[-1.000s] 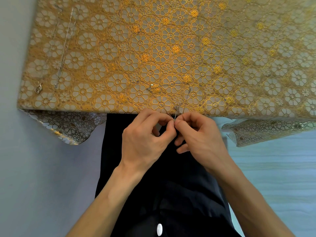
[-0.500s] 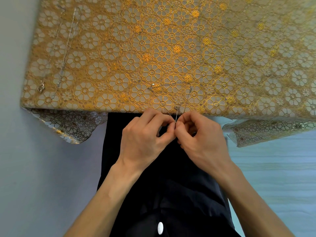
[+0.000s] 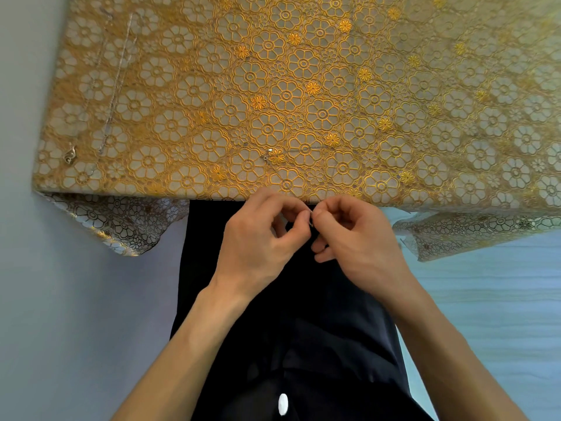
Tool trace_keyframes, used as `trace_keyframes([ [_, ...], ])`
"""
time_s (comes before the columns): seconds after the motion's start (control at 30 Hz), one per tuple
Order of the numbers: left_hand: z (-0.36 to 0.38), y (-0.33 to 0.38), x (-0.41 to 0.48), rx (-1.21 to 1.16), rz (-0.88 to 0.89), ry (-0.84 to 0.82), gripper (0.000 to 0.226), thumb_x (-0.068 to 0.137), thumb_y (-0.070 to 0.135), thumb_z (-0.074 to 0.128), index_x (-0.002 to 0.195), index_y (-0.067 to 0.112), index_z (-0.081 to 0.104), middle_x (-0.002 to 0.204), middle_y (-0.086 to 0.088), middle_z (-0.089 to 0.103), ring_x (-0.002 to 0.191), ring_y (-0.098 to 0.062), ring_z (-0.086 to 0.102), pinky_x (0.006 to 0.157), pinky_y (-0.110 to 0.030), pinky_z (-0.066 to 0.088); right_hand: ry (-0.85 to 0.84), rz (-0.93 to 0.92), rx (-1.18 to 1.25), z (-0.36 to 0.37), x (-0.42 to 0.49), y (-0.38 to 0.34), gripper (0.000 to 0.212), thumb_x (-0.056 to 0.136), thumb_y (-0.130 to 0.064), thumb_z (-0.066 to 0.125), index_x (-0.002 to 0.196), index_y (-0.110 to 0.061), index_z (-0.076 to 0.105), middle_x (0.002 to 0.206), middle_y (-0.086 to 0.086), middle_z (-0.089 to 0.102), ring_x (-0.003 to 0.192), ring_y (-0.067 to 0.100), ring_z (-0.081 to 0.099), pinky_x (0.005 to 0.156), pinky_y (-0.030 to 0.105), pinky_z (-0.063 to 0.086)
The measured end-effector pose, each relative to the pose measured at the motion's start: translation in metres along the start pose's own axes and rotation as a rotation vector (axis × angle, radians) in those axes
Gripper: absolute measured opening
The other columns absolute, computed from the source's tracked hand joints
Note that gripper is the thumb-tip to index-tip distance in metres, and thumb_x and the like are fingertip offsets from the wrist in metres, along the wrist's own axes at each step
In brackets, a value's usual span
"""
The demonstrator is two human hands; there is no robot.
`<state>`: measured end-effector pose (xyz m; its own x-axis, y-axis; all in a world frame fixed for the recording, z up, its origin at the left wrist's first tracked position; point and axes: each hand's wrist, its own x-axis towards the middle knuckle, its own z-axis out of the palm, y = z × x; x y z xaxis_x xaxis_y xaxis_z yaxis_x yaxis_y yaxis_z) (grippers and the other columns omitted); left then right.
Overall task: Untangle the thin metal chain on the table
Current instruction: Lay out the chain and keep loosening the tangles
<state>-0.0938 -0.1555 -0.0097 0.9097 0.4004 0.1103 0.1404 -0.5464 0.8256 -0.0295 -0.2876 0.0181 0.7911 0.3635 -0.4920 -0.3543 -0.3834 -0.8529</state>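
At the near edge of the desk (image 3: 170, 192), centre: left hand (image 3: 258, 240) and right hand (image 3: 359, 238) meet thumb to forefinger, both pinching the chain (image 3: 311, 221) at one small metal bit just off the edge, over a dark garment (image 3: 303, 314). The other fingers of both hands are curled. The chain's bright clasp (image 3: 269, 151) lies on the gold flowered cloth (image 3: 409, 86) above the left hand, apart from the pinch. The strand between is faint against the pattern and seems to loop right, then back to the edge. A second chain (image 3: 117, 86) lies straight along the desk's left side, pendant (image 3: 69, 154) near the front left corner. White button (image 3: 283, 404) on the garment, bottom centre.
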Motion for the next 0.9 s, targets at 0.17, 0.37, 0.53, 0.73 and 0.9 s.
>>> trace_keyframes([
  [0.17, -0.008, 0.005, 0.008, -0.073, -0.151, -0.17, 0.006, 0.085, 0.021, 0.073, 0.08, 0.024, 0.071, 0.079, 0.01, 0.063, 0.07, -0.007, 0.059, 0.065, -0.01, 0.041, 0.075, -0.346, -0.376, -0.005, 0.0, 0.011, 0.01, 0.089, -0.032, 0.057, 0.083, -0.025, 0.059, 0.07, -0.004, 0.064, 0.064, 0.022, 0.065, 0.061, 0.047, 0.055],
  [0.37, -0.006, 0.01, 0.005, -0.14, -0.227, -0.115, 0.008, 0.086, 0.02, 0.073, 0.079, 0.024, 0.072, 0.079, 0.011, 0.066, 0.068, -0.005, 0.06, 0.066, -0.01, 0.042, 0.041, -0.188, -0.13, -0.003, -0.002, 0.006, 0.011, 0.095, -0.022, 0.062, 0.083, -0.021, 0.061, 0.065, -0.006, 0.064, 0.059, 0.016, 0.067, 0.056, 0.041, 0.06],
  [0.53, -0.005, 0.011, 0.006, -0.262, -0.314, -0.153, 0.011, 0.088, 0.027, 0.072, 0.078, 0.031, 0.071, 0.072, 0.015, 0.065, 0.064, -0.004, 0.059, 0.067, -0.016, 0.045, 0.004, -0.071, 0.042, -0.006, -0.002, 0.002, 0.012, 0.097, -0.014, 0.061, 0.086, -0.018, 0.062, 0.065, -0.011, 0.063, 0.058, 0.011, 0.066, 0.055, 0.033, 0.059],
  [0.73, -0.007, 0.009, 0.01, -0.342, -0.356, -0.14, 0.008, 0.082, 0.042, 0.068, 0.085, 0.036, 0.072, 0.069, 0.014, 0.068, 0.067, -0.02, 0.065, 0.067, -0.032, 0.053, 0.089, -0.199, 0.022, -0.009, -0.004, -0.001, 0.012, 0.093, -0.01, 0.067, 0.089, -0.021, 0.067, 0.07, -0.004, 0.064, 0.056, 0.015, 0.066, 0.051, 0.031, 0.057],
  [0.9, -0.009, 0.012, 0.01, -0.279, -0.303, -0.134, 0.008, 0.088, 0.029, 0.074, 0.081, 0.031, 0.072, 0.077, 0.018, 0.068, 0.066, -0.007, 0.061, 0.066, -0.02, 0.048, 0.11, -0.251, -0.084, -0.007, -0.005, -0.002, 0.016, 0.093, -0.015, 0.069, 0.084, -0.029, 0.069, 0.07, -0.005, 0.069, 0.058, 0.016, 0.069, 0.057, 0.038, 0.06],
])
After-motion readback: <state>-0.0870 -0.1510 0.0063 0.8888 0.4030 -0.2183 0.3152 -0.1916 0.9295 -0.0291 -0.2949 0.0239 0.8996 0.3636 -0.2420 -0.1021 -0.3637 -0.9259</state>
